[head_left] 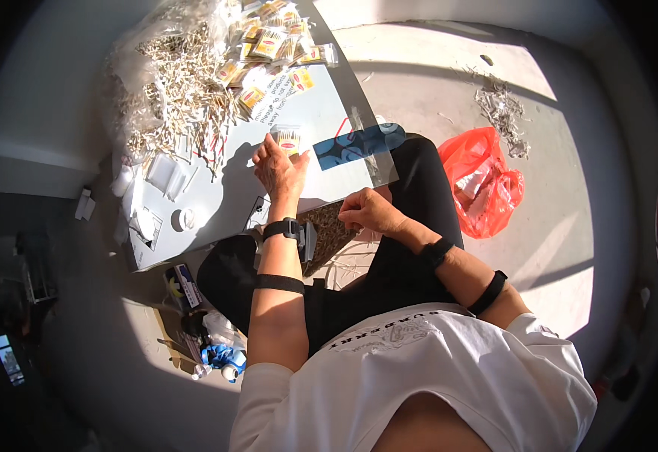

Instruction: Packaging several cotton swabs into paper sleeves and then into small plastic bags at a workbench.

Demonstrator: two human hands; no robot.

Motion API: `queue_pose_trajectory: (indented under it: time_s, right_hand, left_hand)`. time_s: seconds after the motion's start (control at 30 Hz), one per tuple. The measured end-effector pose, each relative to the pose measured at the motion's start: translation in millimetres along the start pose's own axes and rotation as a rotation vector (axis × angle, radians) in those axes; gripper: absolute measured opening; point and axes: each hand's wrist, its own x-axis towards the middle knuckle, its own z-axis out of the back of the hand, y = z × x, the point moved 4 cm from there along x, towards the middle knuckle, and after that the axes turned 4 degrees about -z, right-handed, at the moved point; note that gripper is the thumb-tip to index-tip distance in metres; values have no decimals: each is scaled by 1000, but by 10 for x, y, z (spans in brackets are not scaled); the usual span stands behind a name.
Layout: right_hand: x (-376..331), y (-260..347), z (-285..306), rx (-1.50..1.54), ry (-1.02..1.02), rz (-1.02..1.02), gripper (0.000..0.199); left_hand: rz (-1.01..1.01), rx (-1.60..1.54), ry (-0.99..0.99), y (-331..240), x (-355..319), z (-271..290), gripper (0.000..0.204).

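My left hand [280, 172] rests on the grey-white table [227, 207], its fingers and thumb either side of the lower end of a small clear packet of thin sticks [288, 141] with a yellow and red label. My right hand [372, 212] is just off the table's near edge, fingers curled together; whatever they may hold is hidden. Between the two hands and the far side lies a dark blue translucent strip [355, 147] at the table's right edge. A large heap of pale thin sticks [171, 94], resembling cotton swabs, spills from a clear plastic bag [126, 68] at the left.
Several filled packets [269, 44] are piled at the table's far end. Clear plastic containers [167, 177] and a small white round piece [186, 219] sit near the left edge. A red plastic bag [479, 181] stands on the floor at right, with scattered scraps [504, 113] beyond it.
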Motion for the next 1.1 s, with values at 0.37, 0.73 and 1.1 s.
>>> queue_pose_trajectory:
  time_s: [0.37,0.73,1.1]
  right_hand:
    - [554,434,-95,376,-195,208,35]
    - [32,745,-186,370,-97,510,15]
    - [-223,735,-260,365,-42,546,19]
  left_hand:
    - [264,-1263,121,314,-435,79,35]
    - [-194,-920,50,-251,-609,999,33]
    - [-354,-796,-47,-498,-826,1113,28]
